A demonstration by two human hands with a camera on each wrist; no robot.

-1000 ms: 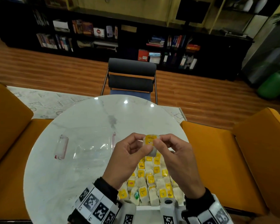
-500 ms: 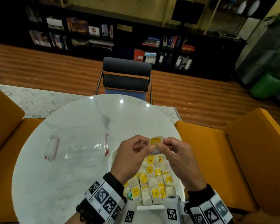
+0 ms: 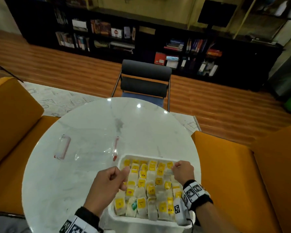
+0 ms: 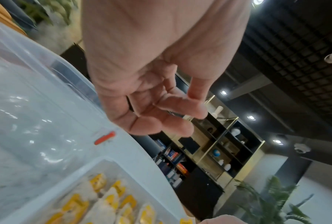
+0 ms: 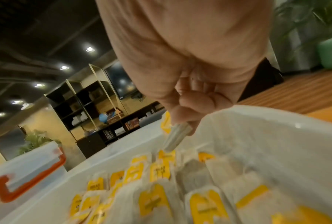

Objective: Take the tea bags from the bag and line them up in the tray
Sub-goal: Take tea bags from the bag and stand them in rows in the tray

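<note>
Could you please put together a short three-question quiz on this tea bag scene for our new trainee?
1. True or false: the left hand is holding a tea bag.
2. Where over the white tray is the right hand? A) far right corner B) near left corner C) outside the tray, over the table
3. Fill in: the clear plastic container has ____-coloured clips.

Key
1. False: in the left wrist view its fingers are loosely curled and hold nothing.
2. A: it pinches a tea bag just above the far right end of the rows.
3. Red.
</note>
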